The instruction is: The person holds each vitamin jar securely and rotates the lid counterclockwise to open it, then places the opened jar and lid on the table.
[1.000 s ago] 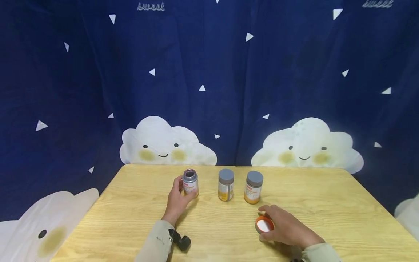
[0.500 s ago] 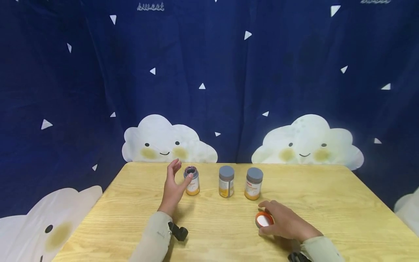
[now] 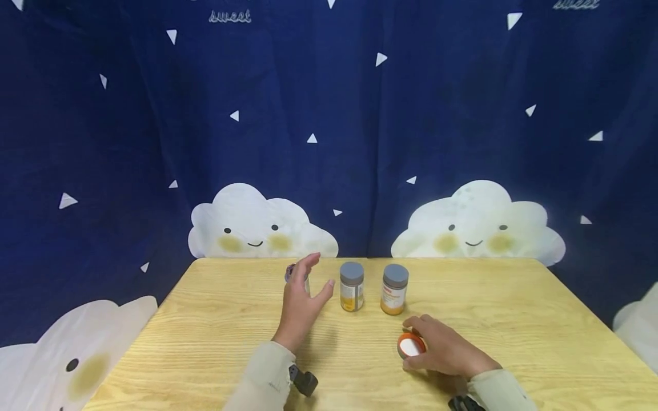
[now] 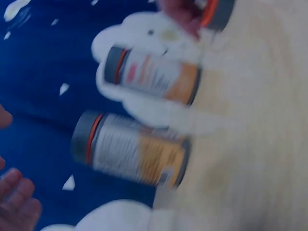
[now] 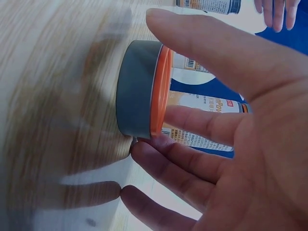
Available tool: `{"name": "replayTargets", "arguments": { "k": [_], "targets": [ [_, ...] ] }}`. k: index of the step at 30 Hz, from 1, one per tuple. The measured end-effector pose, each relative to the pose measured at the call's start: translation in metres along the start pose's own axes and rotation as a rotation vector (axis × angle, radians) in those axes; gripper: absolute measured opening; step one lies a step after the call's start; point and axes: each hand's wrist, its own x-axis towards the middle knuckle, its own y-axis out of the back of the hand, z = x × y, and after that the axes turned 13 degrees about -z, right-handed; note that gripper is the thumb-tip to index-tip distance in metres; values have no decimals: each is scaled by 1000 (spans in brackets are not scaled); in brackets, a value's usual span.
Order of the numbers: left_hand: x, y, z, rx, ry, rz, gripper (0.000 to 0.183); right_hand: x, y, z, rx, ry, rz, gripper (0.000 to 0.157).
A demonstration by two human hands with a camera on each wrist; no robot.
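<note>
My left hand (image 3: 300,308) reaches over the table with fingers spread and nothing between them, in front of the lidless jar (image 3: 289,273) and left of the middle jar. That lidless jar is mostly hidden behind the hand. The middle jar (image 3: 352,288) stands upright with its grey lid on; its label is white and yellow. My right hand (image 3: 444,348) rests around a loose grey jar lid (image 3: 409,346), which lies with its orange rim and white inside facing up. In the right wrist view the thumb stands off the lid (image 5: 139,91), while fingertips sit right at its lower edge.
To the right of the middle jar another capped jar (image 3: 394,290) stands upright, with a white and orange label. All stand towards the back of the light wooden table (image 3: 205,342). Behind it hangs a dark blue curtain (image 3: 329,171) with clouds and triangles.
My left hand has let go of the lidless jar, opened, and moved right towards the middle jar. The right hand has stayed by the lid. The view has shifted slightly.
</note>
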Motion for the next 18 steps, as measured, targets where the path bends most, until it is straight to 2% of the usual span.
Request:
{"name": "replayTargets", "arguments": {
  "k": [2,8,11,18],
  "targets": [
    [0,-12,3,0,16,-37,60,0,1,0,8,2,-3,68],
    [-1,-39,-5,-101,183,-138,70,2,2,-1,8,6,-6,68],
    [2,-47,-13,-138,244,-158,76,4,3,-1,-4,19,11,68],
    [7,-61,-30,-196,331,-220,84,1,1,0,-22,24,37,68]
  ]
}}
